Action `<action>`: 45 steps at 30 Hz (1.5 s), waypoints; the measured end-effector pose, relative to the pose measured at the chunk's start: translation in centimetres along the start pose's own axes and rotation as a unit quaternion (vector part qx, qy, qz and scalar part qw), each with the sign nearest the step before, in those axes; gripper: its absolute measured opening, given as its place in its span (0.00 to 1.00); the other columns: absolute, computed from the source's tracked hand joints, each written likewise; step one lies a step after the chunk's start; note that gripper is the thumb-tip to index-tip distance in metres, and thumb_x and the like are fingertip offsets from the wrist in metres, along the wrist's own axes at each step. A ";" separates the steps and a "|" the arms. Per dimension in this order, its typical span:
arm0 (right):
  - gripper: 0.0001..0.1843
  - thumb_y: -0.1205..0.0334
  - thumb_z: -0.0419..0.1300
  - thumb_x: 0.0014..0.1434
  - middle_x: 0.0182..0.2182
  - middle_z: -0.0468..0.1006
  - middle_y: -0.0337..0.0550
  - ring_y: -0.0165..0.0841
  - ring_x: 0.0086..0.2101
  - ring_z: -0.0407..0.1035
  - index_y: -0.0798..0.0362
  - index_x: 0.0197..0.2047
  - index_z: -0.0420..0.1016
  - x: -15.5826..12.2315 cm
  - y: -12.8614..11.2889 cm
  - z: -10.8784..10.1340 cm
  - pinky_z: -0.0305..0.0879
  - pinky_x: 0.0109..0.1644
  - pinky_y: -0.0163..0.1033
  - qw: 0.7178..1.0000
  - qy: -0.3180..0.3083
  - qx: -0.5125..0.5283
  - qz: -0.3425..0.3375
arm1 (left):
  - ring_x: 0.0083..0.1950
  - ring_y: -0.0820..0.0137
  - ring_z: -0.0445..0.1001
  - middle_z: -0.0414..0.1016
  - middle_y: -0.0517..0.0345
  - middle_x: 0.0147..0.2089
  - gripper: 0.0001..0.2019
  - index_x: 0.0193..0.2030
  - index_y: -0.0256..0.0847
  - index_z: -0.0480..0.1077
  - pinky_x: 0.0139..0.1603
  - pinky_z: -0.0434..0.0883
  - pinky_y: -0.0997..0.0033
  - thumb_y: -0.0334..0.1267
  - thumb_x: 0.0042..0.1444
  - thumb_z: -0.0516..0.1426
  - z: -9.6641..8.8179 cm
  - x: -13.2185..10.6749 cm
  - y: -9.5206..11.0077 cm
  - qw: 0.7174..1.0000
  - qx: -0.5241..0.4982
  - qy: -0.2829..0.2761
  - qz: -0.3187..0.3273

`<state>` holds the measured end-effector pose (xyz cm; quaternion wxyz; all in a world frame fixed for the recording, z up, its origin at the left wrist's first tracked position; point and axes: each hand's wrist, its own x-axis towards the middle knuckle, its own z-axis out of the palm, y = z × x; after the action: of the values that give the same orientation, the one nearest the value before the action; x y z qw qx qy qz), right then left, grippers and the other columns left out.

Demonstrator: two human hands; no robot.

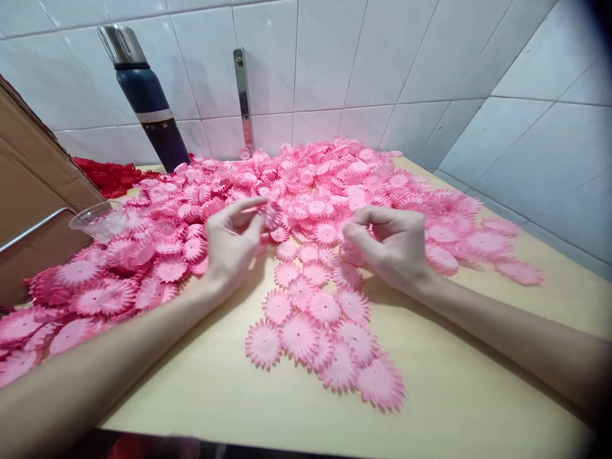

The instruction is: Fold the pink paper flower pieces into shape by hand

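Note:
Raised over the middle of the table, my left hand pinches a pink petal disc between thumb and fingertips. Across from it, my right hand is closed with thumb against the bent forefinger; whatever it grips, if anything, blends into the pink behind it. Between and below the hands, several flat pink petal discs with toothed edges and small centre holes lie partly overlapping on the pale tabletop. A large heap of similar pink discs spreads behind both hands.
A dark blue bottle with a steel cap stands at the back left, near red petal pieces. A cardboard box and a clear plastic cup are at left. White tiled walls bound the table behind and right.

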<state>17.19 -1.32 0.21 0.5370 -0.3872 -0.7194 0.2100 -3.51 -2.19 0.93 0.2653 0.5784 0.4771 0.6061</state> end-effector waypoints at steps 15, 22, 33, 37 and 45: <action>0.09 0.61 0.66 0.55 0.22 0.73 0.39 0.33 0.25 0.65 0.49 0.25 0.71 0.2 0.2 0.8 0.60 0.33 0.43 0.983 -0.094 -0.063 -0.142 | 0.39 0.67 0.81 0.82 0.54 0.40 0.09 0.40 0.40 0.78 0.43 0.79 0.68 0.35 0.50 0.64 1.0 -1.6 0.8 0.986 0.022 -0.159 0.048; 0.14 0.70 0.60 0.55 0.19 0.68 0.37 0.30 0.22 0.62 0.49 0.21 0.64 -0.1 -0.1 0.7 0.60 0.28 0.41 0.978 -0.056 -0.077 -0.188 | 0.37 0.65 0.81 0.82 0.54 0.36 0.07 0.36 0.38 0.78 0.39 0.81 0.69 0.35 0.48 0.65 1.2 -1.5 1.0 0.994 -0.023 -0.111 0.003; 0.16 0.63 0.65 0.54 0.16 0.66 0.35 0.27 0.18 0.58 0.51 0.20 0.63 0.5 0.3 0.7 0.57 0.22 0.37 0.989 0.031 -0.105 -0.096 | 0.46 0.66 0.79 0.80 0.51 0.46 0.19 0.48 0.38 0.75 0.47 0.78 0.70 0.37 0.48 0.67 0.8 -1.1 0.4 0.992 -0.017 -0.121 0.020; 0.08 0.64 0.65 0.55 0.23 0.70 0.37 0.29 0.23 0.63 0.51 0.30 0.68 0.4 0.3 0.7 0.62 0.26 0.37 0.983 0.033 -0.105 -0.147 | 0.58 0.61 0.73 0.73 0.49 0.58 0.27 0.58 0.40 0.69 0.53 0.76 0.66 0.35 0.49 0.65 0.8 -1.3 0.2 0.980 -0.021 -0.192 0.038; 0.07 0.68 0.62 0.59 0.34 0.79 0.49 0.37 0.35 0.71 0.57 0.42 0.73 0.2 1.1 1.0 0.69 0.40 0.47 0.941 -0.097 -0.092 -0.309 | 0.57 0.64 0.73 0.73 0.49 0.58 0.24 0.59 0.41 0.67 0.58 0.73 0.63 0.32 0.55 0.61 0.5 -1.1 -0.1 0.973 -0.018 -0.222 0.058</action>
<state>16.57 -0.38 -0.75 0.4646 -0.1710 -0.8688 0.0028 -2.90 -2.96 0.30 0.3388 0.7205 0.3610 0.4856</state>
